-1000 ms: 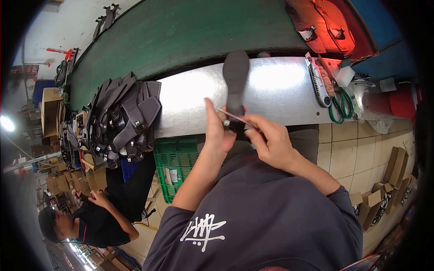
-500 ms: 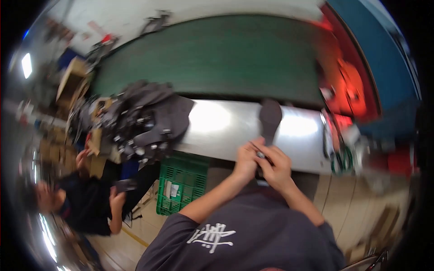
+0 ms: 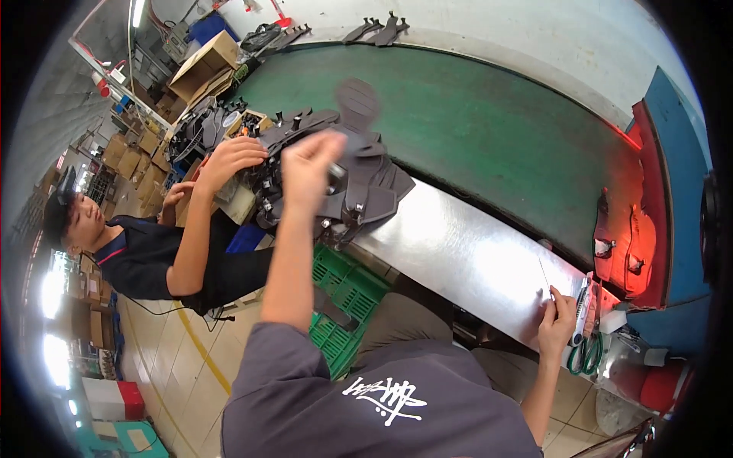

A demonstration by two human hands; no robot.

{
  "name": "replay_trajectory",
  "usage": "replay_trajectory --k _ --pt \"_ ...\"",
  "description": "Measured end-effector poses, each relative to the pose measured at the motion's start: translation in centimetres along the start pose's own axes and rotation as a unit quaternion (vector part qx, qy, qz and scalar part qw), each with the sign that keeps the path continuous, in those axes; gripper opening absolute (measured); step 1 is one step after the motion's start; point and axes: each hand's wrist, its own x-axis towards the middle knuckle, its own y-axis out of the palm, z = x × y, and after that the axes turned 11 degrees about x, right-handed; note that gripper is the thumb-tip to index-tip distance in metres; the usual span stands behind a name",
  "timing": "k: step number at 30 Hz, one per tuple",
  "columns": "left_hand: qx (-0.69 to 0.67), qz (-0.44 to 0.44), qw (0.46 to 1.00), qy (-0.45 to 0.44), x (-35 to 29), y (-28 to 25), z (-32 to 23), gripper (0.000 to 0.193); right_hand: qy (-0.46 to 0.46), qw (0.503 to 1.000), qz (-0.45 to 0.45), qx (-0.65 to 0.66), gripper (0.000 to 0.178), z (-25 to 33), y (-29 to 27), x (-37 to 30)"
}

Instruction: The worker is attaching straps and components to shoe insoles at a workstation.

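Note:
My left hand [image 3: 309, 164], blurred by motion, is closed at the heap of dark grey pieces [image 3: 382, 202] with metal fittings. A dark grey pad-shaped piece [image 3: 357, 103] with a rounded, slitted end rises beside its fingers, and appears to be in its grip. Over the right end of the shiny metal worktop [image 3: 450, 229], my right hand [image 3: 559, 324] pinches a thin, slender tool [image 3: 552, 293] that points away from me. The tool's exact kind is too fine to make out.
A co-worker's hand [image 3: 233, 162] reaches to the heap's left side. A green crate [image 3: 366, 286] with a dark piece stands below the worktop. Green-handled scissors [image 3: 586, 353] lie at the right end. Beyond runs a green belt [image 3: 473, 114]; red-lit pieces [image 3: 634, 252] hang right.
My hands have parted: the left moved left to the heap, the right moved right with the thin tool. A dark piece now shows at the crate. The co-worker's hand rose to the heap.

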Motion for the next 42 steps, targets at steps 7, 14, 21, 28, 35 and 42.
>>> replay_trajectory --k 7,14,21,28,35,42 --pt "0.637 -0.013 0.77 0.036 7.3 -11.2 7.7 0.045 -0.046 0.992 0.023 -0.117 0.02 -1.4 0.8 0.1" --pt "0.375 -0.267 0.864 0.204 -0.9 -11.0 9.1 0.017 -0.013 0.993 0.048 -0.111 0.024 -1.4 1.2 0.2" --pt "0.354 0.099 0.93 0.007 -23.0 -6.8 18.5 0.027 0.0 0.994 0.031 -0.101 0.024 -1.5 1.3 -0.3" --pt "0.343 0.381 0.851 -0.116 -31.2 -7.5 25.3 0.041 -0.014 0.994 0.024 -0.11 0.026 -0.9 1.5 -0.3" --pt "0.285 0.226 0.931 0.019 -23.5 -5.0 18.0 0.034 0.038 0.998 -0.027 0.051 0.025 1.1 1.3 -0.9" --pt "0.248 -0.052 0.909 0.331 -14.7 3.7 2.2 0.027 0.015 0.914 0.207 0.348 0.033 10.9 4.5 -1.8"
